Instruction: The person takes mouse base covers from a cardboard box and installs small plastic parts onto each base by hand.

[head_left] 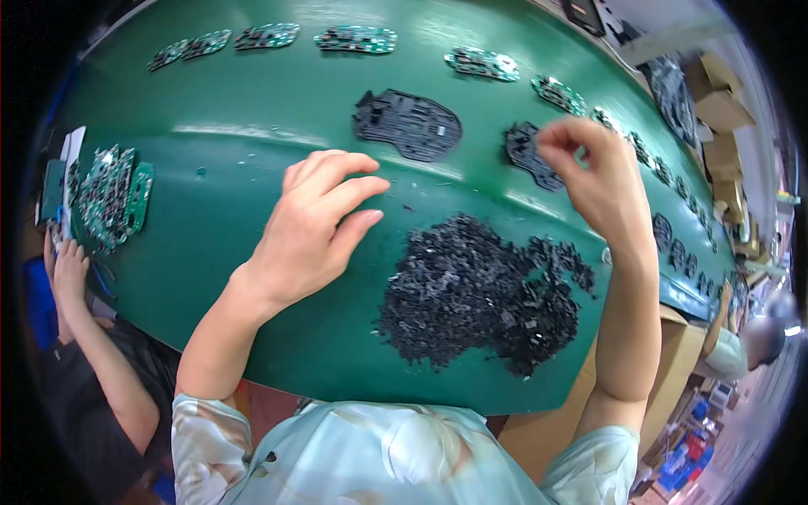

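Note:
My left hand point(316, 215) hovers over the green tabletop, fingers loosely bent and thumb apart, with nothing in it. Up and to its right lies a black plastic shell point(410, 126), flat on the table. My right hand point(599, 168) is at a second black plastic shell point(530, 156), covering its right part. Thumb and index finger are pinched together there; whatever they hold, if anything, is too small to make out. Between my forearms spreads a heap of small black plastic parts point(459, 286).
Green circuit boards point(355, 39) are laid in a row along the far side of the table. More boards point(114, 198) are piled at the left, by another person's hand point(69, 269). Further black shells point(676, 252) line the right side. A cardboard box point(547, 421) stands below the table's right edge.

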Available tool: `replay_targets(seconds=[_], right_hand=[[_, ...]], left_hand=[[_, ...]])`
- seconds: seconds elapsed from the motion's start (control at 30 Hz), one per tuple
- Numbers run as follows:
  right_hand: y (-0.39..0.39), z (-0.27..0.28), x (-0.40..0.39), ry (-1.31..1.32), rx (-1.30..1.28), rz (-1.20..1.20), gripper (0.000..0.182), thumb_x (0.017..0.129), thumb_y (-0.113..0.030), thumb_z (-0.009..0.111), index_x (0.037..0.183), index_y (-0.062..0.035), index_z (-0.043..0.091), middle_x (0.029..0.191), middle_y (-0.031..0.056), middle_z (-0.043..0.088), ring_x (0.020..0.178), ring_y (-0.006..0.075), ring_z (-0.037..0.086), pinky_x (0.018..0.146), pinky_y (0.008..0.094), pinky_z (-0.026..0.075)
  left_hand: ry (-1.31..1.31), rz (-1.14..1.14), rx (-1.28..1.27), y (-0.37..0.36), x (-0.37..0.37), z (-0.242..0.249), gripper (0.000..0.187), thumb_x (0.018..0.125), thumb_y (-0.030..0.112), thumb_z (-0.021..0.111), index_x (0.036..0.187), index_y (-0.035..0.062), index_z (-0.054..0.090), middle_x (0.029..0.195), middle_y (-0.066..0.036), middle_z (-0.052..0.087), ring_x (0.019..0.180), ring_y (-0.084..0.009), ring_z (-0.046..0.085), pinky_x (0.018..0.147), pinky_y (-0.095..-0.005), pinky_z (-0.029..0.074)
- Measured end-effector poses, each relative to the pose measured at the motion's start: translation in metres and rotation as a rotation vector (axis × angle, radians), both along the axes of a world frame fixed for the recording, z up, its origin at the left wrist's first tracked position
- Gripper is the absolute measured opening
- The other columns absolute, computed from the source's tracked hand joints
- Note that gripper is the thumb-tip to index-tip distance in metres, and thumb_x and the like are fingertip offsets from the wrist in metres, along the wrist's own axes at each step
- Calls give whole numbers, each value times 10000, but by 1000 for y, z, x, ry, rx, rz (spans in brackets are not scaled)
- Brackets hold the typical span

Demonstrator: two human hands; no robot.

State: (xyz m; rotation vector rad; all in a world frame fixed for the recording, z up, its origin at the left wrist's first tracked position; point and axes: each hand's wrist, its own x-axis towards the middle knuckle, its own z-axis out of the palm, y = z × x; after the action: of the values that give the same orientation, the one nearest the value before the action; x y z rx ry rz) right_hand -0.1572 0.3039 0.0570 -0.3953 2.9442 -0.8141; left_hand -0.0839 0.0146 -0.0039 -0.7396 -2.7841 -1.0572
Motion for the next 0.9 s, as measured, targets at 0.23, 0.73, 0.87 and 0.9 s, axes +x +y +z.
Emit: replay_targets(seconds=[0.23, 0.73, 0.87, 0.9], right_hand=[[62, -16, 98, -68, 74, -177, 102, 796, -36, 721, 887, -1, 692, 838, 141, 643, 764, 294, 640, 712, 384, 502], [66, -11, 130, 81, -15, -140, 126, 809, -14, 715, 932, -9, 688, 897, 131, 663, 857, 329, 626, 764, 399, 496], [136, 49, 175, 37, 21, -345, 106, 828, -29, 718, 927, 4, 697, 847, 115, 683, 779, 218, 660, 710, 332, 510], [159, 61, 192, 35, 84, -481, 95, 848, -43, 704, 927, 11, 696, 828, 117, 685, 774, 190, 657, 703, 315, 508]], left_hand=[[139, 173, -92, 9, -51, -25, 460, 807, 66, 730, 1253, 58, 620, 1375, -154, 525, 1266, -364, 485, 1059, -447, 409], [221, 109, -153, 34, -85, -39, 395, 831, 98, 724, 1218, 80, 653, 1341, -145, 573, 1249, -348, 520, 1044, -438, 431], [208, 58, -64, 53, -60, -7, 375, 858, 81, 700, 1231, 70, 658, 1350, -139, 575, 1270, -325, 527, 1069, -412, 408], [149, 40, -12, 63, -49, 6, 366, 870, 56, 675, 1236, 59, 658, 1358, -141, 575, 1270, -311, 537, 1071, -390, 407]])
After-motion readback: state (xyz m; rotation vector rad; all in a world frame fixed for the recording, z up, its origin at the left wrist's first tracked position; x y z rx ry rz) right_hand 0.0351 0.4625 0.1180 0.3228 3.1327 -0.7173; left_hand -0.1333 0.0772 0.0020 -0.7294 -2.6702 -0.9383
